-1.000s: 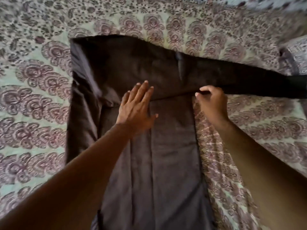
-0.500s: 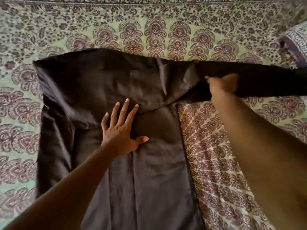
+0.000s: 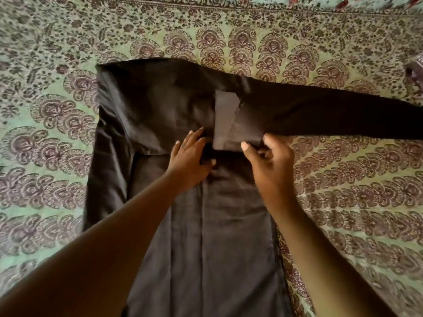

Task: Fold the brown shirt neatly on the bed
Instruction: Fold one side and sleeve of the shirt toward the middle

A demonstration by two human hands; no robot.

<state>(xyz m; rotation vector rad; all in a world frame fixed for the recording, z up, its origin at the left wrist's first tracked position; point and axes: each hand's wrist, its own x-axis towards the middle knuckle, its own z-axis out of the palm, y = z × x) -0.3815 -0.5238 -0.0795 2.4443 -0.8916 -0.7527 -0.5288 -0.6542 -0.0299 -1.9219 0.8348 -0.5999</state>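
Observation:
The brown shirt [image 3: 160, 106] lies spread on the bed, its body running toward me and one long sleeve [image 3: 343, 117] stretched out to the right. A lighter folded flap [image 3: 225, 124] sits near the collar area. My left hand [image 3: 191, 161] rests flat on the shirt's middle, fingers apart, pressing the cloth. My right hand [image 3: 269, 161] is just right of it, thumb and fingers pinching the lower edge of the cloth where the sleeve meets the body. The left side of the shirt is folded inward along its length.
The bed is covered with a green sheet [image 3: 45, 133] printed with maroon paisley motifs. A patterned pillow or cloth edge [image 3: 415, 72] shows at the far right. The sheet's border band runs along the top.
My right hand has come back from the sleeve to the shirt's middle and now pinches the cloth edge there. My left hand has shifted slightly right. A lighter flap now shows near the collar.

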